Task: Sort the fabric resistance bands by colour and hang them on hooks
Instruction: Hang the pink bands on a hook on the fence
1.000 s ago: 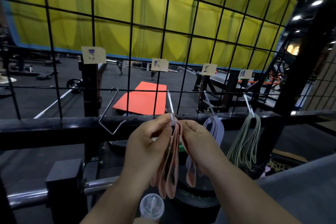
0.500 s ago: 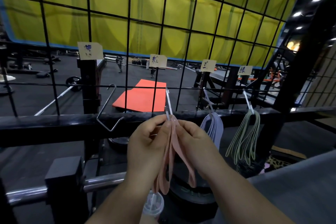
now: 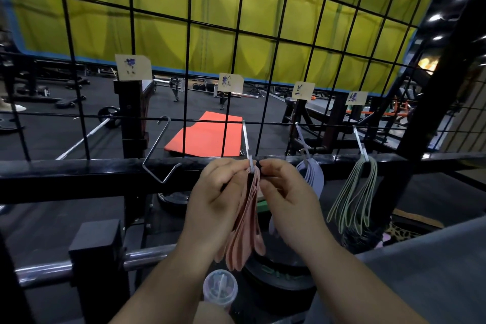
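Fingertips (image 3: 238, 169) of the left hand (image 3: 218, 200) and those of the right hand (image 3: 286, 200) curl in from both sides and pinch the tops of the pink bands (image 3: 248, 226) at the lower end of the second hook (image 3: 246, 139). The bands trail down between the wrists. The fingers cover the hook's tip, so whether every loop sits over it cannot be told. The likely slip is a loop left short of the bend: once the pinch eases it could slide off and drop toward the lidded cup (image 3: 220, 289) and weight plate (image 3: 278, 279) below. The hook hangs only from a wire of the grid (image 3: 189, 34), so a downward tug might swing or unseat it. The lavender bands (image 3: 313, 179) hang just beside the right hand's knuckles and could snag. The green bands (image 3: 355, 192) hang further right, and the first hook (image 3: 160, 150), on the left, is bare. Paper labels (image 3: 230, 83) sit above each hook and a black rail (image 3: 79, 171) crosses behind the hands; nothing blocks the hook itself
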### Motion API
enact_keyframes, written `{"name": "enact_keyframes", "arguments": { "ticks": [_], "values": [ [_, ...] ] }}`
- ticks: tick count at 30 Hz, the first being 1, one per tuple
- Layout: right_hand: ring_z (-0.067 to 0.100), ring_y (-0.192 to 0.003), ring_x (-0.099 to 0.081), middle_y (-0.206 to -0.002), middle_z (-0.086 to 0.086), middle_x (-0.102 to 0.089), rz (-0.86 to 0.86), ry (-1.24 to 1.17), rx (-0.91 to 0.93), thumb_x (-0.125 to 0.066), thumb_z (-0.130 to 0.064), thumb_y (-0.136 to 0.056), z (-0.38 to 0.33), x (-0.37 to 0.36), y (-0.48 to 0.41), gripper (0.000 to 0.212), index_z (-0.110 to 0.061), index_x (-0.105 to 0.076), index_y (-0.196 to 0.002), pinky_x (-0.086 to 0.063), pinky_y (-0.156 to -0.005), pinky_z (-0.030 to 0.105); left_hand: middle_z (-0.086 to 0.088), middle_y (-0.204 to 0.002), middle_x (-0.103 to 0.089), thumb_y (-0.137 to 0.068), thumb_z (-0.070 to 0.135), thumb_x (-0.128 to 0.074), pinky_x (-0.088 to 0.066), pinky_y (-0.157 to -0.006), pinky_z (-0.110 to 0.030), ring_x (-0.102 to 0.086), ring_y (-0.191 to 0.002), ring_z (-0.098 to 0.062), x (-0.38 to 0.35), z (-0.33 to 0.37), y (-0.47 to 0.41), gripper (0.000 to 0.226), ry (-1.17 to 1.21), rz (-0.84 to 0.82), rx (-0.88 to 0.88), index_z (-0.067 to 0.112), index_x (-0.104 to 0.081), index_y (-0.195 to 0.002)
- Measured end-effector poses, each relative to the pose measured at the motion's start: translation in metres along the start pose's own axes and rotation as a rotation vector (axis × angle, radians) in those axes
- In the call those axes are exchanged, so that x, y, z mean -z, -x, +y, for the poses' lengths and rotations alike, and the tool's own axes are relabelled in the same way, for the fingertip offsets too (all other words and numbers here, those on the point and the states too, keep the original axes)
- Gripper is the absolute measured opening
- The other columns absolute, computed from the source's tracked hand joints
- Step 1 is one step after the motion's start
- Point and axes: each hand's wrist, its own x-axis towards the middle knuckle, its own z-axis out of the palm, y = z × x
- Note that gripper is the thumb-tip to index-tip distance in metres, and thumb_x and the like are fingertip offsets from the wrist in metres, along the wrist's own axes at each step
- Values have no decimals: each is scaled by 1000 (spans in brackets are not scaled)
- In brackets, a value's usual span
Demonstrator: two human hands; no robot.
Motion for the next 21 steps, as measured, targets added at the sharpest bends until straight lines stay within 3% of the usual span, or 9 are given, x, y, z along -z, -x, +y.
{"name": "enact_keyframes", "arguments": {
  "ticks": [4, 8, 10, 14, 18, 21],
  "values": [
    [-3, -97, -64, -99, -17, -70, 17, -66, 52, -58, -17, -96, -6, 0, 1, 22, -38, -65, -95, -49, -84, 15, 12, -106, -64, -96, 14, -54, -39, -83, -4, -58, -102, 5, 0, -1, -1, 24, -4, -19, -11, 25, -73, -107],
    [8, -105, -64, -106, -10, -70, 26, 5, 67, -67, -25, -88, 2, 0, 2, 16, -32, -68, -103, -52, -94, 39, 12, -106, -65, -95, 13, -57, -40, -83, -5, -58, -101, 3, 0, -4, -3, 23, -35, -15, -28, 26, -73, -106],
    [9, -105, -65, -106, -9, -71, 50, 25, 74, -69, -24, -85, 4, -1, 1, 22, -28, -70, -106, -52, -94, 42, 12, -104, -64, -94, 15, -58, -42, -83, -9, -59, -99, 0, 1, -6, -3, 23, -53, -21, -36, 28, -73, -106],
    [7, -99, -68, -100, -10, -73, 91, 45, 118, -70, -17, -88, 3, 2, -1, 19, -24, -74, -106, -55, -89, 37, 16, -101, -64, -93, 17, -61, -46, -81, -14, -60, -92, -4, 1, -8, -4, 22, -58, -11, -49, 32, -73, -104],
    [2, -87, -69, -88, -16, -74, 156, 63, 174, -71, -12, -88, -1, 2, -3, 23, -33, -74, -93, -54, -78, 19, 13, -101, -65, -92, 15, -62, -45, -78, -11, -61, -87, -5, -1, -7, -3, 25, -30, 21, -40, 35, -72, -100],
    [2, -83, -69, -85, -17, -74, 200, 105, 199, -71, -10, -87, -3, 3, -7, 29, -40, -72, -86, -53, -77, 18, 11, -99, -64, -91, 15, -63, -43, -77, -9, -60, -85, -5, -4, -7, -2, 24, 0, 38, -24, 34, -73, -101]
  ]
}}
